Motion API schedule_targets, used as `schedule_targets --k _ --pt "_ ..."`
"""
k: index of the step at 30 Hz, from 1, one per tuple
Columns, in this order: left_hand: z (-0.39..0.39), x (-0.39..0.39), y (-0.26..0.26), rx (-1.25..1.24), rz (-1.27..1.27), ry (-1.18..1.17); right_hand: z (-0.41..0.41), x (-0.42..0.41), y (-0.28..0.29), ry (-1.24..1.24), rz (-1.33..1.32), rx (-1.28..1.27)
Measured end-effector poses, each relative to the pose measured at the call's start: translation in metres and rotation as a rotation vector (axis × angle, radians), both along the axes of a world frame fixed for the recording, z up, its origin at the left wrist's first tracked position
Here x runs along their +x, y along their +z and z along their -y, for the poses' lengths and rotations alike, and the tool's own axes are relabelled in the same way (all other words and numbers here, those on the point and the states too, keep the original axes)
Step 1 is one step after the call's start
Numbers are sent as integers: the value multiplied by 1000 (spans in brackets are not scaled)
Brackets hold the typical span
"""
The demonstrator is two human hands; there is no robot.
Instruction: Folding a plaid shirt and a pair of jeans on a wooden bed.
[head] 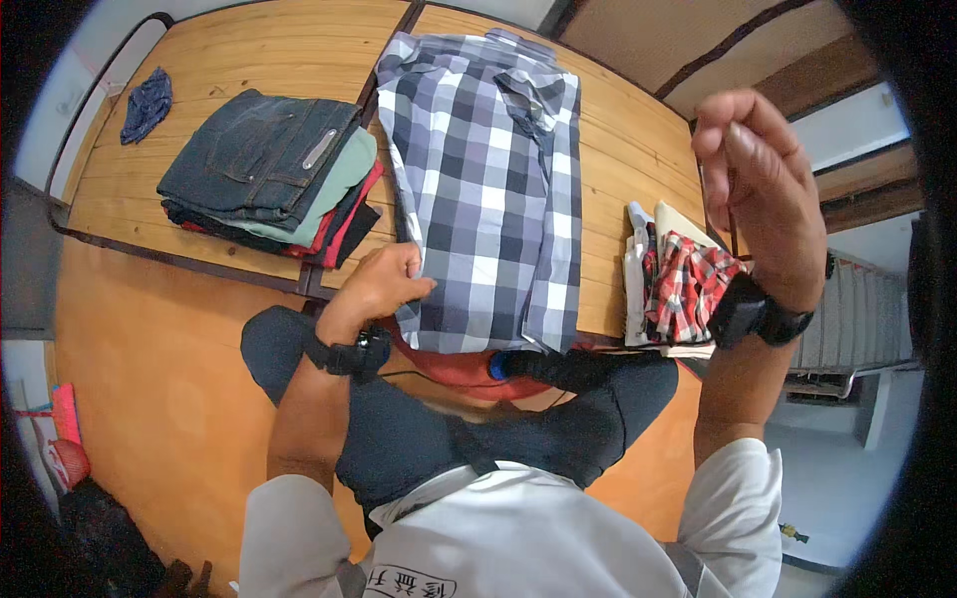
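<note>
A plaid shirt (478, 209) in white, grey and black checks lies lengthwise on the wooden table, its collar (519, 46) at the far end. One sleeve (555, 247) runs down along its right side. My left hand (385, 280) is at the shirt's lower left edge, fingers curled and thumb over the cloth; whether it pinches the fabric is hidden. Raised above the table's right side, my right hand (762, 164) holds nothing, its fingers loosely bent and slightly apart. The shirt's near hem reaches the table's front edge, above my knees.
Folded dark jeans (254, 157) top a clothes pile on the left, over green, red and black garments. Beyond it lies a crumpled blue cloth (146, 106). A second pile, including a red checked garment (684, 284), is under my right forearm. Metal framing edges the wooden table (277, 45).
</note>
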State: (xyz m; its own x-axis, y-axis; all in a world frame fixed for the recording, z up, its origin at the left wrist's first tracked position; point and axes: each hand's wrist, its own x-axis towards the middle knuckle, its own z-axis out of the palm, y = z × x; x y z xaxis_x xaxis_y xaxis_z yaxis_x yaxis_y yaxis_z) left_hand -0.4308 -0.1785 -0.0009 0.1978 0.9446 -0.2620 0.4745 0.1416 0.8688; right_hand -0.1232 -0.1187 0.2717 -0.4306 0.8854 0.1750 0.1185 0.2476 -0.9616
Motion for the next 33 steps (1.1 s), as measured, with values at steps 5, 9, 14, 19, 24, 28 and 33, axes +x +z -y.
schedule_targets --k 5,9,14,19,24,28,33 --pt "1 2 2 8 -108 -27 -57 -46 -4 26 -46 26" --pt "3 13 0 100 -172 -66 -99 -101 -26 112 105 -7" --pt "5 25 -7 155 -220 -82 -157 -182 -74 126 458 79" --pt "-2 30 0 264 -198 -183 -219 -242 -145 124 727 169" --pt "1 29 -2 265 -107 -180 -279 -266 -220 36 1067 512" --pt "1 21 5 266 -72 -172 -317 -250 -252 -56 1171 370" --pt "-1 21 5 283 -61 -192 -342 -243 -272 -124 998 271"
